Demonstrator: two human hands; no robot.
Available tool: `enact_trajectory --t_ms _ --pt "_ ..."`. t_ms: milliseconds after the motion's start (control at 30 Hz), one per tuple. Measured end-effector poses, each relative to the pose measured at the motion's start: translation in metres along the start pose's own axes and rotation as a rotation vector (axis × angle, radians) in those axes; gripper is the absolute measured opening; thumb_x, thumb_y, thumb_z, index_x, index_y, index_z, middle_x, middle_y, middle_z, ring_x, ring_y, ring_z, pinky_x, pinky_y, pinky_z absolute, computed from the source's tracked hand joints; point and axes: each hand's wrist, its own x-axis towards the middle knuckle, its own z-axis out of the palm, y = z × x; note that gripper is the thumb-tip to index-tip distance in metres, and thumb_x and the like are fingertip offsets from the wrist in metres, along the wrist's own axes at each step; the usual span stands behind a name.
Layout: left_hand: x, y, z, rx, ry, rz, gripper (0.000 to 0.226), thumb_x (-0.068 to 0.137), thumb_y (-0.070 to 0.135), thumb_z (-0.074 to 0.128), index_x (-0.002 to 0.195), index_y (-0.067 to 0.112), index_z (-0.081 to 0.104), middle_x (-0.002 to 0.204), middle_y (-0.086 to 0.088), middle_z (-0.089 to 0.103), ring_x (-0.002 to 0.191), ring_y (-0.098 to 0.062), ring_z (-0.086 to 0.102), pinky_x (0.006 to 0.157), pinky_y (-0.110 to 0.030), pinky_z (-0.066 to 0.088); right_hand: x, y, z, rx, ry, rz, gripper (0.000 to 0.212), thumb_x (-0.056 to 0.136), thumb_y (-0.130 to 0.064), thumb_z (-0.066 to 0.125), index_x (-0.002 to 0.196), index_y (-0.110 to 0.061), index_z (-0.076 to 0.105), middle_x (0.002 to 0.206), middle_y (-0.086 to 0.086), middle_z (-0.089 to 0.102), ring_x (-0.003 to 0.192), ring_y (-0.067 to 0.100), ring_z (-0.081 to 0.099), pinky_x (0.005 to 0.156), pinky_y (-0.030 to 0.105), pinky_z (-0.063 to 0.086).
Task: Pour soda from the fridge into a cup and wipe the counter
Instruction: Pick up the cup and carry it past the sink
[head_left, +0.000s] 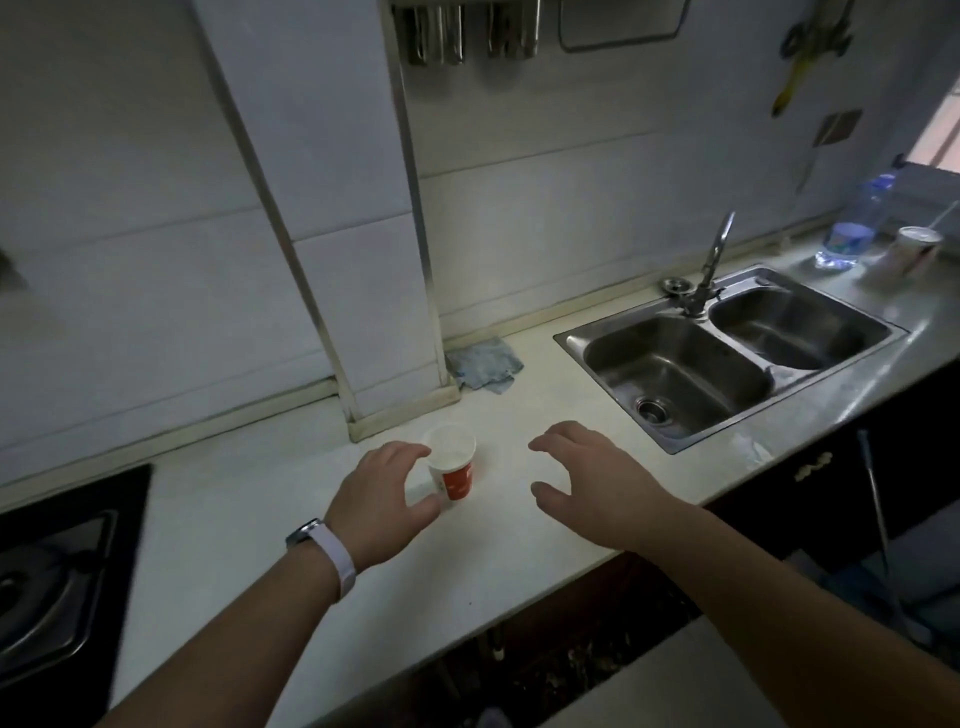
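Left hand (382, 501) beside cup (451, 467); cloth (485, 364), sink (727, 358) behind.

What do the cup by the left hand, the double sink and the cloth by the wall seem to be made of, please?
The cup looks like paper: thin white rolled rim, matte printed red wall.
The sink looks like stainless steel: grey brushed metal with soft reflections in both basins.
The cloth looks like woven or microfibre fabric: limp, crumpled, pale blue, dull; the blur leaves the exact weave open.
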Motion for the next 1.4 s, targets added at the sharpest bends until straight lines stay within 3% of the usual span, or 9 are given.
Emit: enact_trajectory --t_ms 300,500,600,800,867,967,1067,1200,1400 --pt "0.05 -0.051 0.063 -0.228 -0.132 -0.335 0.096 0.073 0.065 0.067 0.149 0.024 0.026 0.151 -0.005 0.04 0.133 -0.024 0.043 0.105 -0.039 0.041 0.061 0.026 0.012 -0.002 -0.097 0.022 0.05 0.089 -0.046 0.058 0.135 -0.029 0.048 0.139 -0.01 0.045 0.117 0.013 0.048 0.097 0.032 0.044" --pt "0.075 -0.07 0.098 -0.569 -0.178 -0.482 0.138 0.036 0.094 0.061 0.149 0.024 0.024 0.151 -0.008 0.036 0.131 -0.027 0.044 0.104 -0.043 0.042 0.102 0.029 0.032 -0.02 -0.127 -0.017 0.05 0.089 -0.046 0.058 0.134 -0.03 0.047 0.139 -0.009 0.045 0.114 0.013 0.05 0.092 0.032 0.048" --pt "0.083 -0.073 0.117 -0.654 -0.146 -0.531 0.123 0.049 0.076 0.076 0.148 0.024 0.025 0.148 -0.006 0.038 0.128 -0.025 0.046 0.102 -0.045 0.044 0.117 0.027 0.046 -0.014 -0.156 -0.045 0.05 0.089 -0.046 0.059 0.135 -0.03 0.046 0.139 -0.008 0.044 0.113 0.013 0.051 0.09 0.032 0.05" --pt "0.093 -0.074 0.139 -0.805 -0.119 -0.582 0.122 0.046 0.066 0.083 0.146 0.019 0.029 0.144 -0.005 0.044 0.126 -0.022 0.048 0.105 -0.046 0.043 0.142 0.027 0.063 0.022 -0.182 -0.076 0.052 0.088 -0.044 0.062 0.136 -0.028 0.047 0.14 -0.006 0.045 0.114 0.015 0.053 0.09 0.031 0.051" --pt "0.094 -0.075 0.147 -0.825 -0.059 -0.569 0.107 0.049 0.058 0.084 0.14 0.023 0.039 0.136 -0.001 0.053 0.118 -0.016 0.054 0.099 -0.041 0.048 0.148 0.03 0.069 0.045 -0.199 -0.078 0.053 0.088 -0.043 0.063 0.136 -0.027 0.047 0.14 -0.005 0.045 0.115 0.016 0.052 0.09 0.033 0.051" --pt "0.093 -0.072 0.158 -0.836 0.046 -0.52 0.075 0.05 0.059 0.083 0.115 0.047 0.048 0.115 0.02 0.06 0.102 0.006 0.058 0.08 -0.02 0.051 0.155 0.036 0.079 0.051 -0.229 -0.068 0.053 0.088 -0.044 0.063 0.136 -0.028 0.047 0.139 -0.005 0.046 0.115 0.016 0.052 0.09 0.031 0.05" --pt "0.095 -0.068 0.167 -0.87 0.086 -0.499 0.086 0.057 0.045 0.089 0.127 0.044 0.041 0.12 0.023 0.056 0.106 0.008 0.055 0.086 -0.022 0.051 0.161 0.043 0.087 0.062 -0.253 -0.053 0.053 0.088 -0.044 0.063 0.135 -0.029 0.046 0.14 -0.005 0.046 0.115 0.015 0.052 0.091 0.032 0.051" --pt "0.102 -0.065 0.178 -0.849 0.09 -0.469 0.109 0.056 0.047 0.088 0.144 0.027 0.027 0.136 0.006 0.049 0.123 -0.014 0.051 0.102 -0.036 0.044 0.166 0.051 0.09 0.091 -0.273 -0.046 0.052 0.088 -0.045 0.062 0.135 -0.03 0.046 0.14 -0.006 0.045 0.116 0.015 0.051 0.091 0.032 0.05" --pt "0.111 -0.059 0.188 -0.795 0.128 -0.517 0.086 0.053 0.059 0.082 0.121 0.051 0.031 0.113 0.02 0.055 0.1 -0.002 0.056 0.079 -0.019 0.043 0.169 0.061 0.089 0.082 -0.29 -0.036 0.052 0.088 -0.045 0.062 0.135 -0.03 0.047 0.141 -0.006 0.045 0.118 0.015 0.05 0.091 0.029 0.047"
